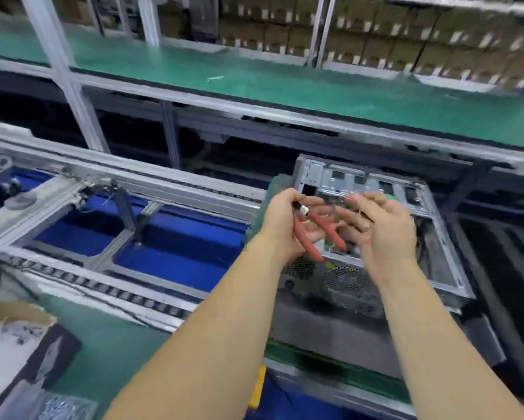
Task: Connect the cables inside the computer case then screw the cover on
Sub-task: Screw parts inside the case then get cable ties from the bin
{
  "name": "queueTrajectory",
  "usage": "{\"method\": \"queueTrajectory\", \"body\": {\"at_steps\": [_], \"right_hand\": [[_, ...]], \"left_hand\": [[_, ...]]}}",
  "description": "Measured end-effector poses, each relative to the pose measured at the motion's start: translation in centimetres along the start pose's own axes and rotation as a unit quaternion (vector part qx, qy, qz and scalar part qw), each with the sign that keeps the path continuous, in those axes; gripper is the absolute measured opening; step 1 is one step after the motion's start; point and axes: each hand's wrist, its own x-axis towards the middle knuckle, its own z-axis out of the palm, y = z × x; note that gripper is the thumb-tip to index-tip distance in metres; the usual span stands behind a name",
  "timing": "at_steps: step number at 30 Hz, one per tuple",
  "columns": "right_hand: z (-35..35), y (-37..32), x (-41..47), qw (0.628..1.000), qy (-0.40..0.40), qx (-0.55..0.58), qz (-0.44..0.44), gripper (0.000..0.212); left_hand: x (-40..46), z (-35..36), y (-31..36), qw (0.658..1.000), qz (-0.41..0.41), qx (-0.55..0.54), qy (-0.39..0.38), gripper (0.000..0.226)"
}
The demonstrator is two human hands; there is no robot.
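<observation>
Hands over open computer case [373,207], left hand [288,225] gripping red cable [327,228]; green shelf [254,83] behind

A looped red cable [321,231] hangs above the open, coverless grey computer case [376,225].

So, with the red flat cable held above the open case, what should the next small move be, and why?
Probably lower the red flat cable into the open grey metal computer case. The left hand pinches it near its black connector, the right hand is beside it, and both are above the case, nothing plugged yet.
</observation>
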Motion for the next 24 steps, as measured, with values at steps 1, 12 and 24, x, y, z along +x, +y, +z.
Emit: {"method": "queueTrajectory", "body": {"at_steps": [1, 12, 24], "right_hand": [[-1.8, -0.7, 1.8, 1.0, 0.01, -0.025, 0.004, 0.009], [-11.9, 5.0, 15.8, 0.942, 0.007, -0.187, 0.279, 0.011], [-12.7, 9.9, 19.9, 0.911, 0.043, -0.249, 0.326, 0.012]], "left_hand": [[1.5, 2.0, -0.5, 0.998, -0.016, 0.063, 0.011, 0.016], [14.8, 8.5, -7.1, 0.927, -0.057, 0.328, 0.171, 0.007], [19.8, 5.7, -9.4, 0.869, -0.046, 0.418, 0.262, 0.013]]}}
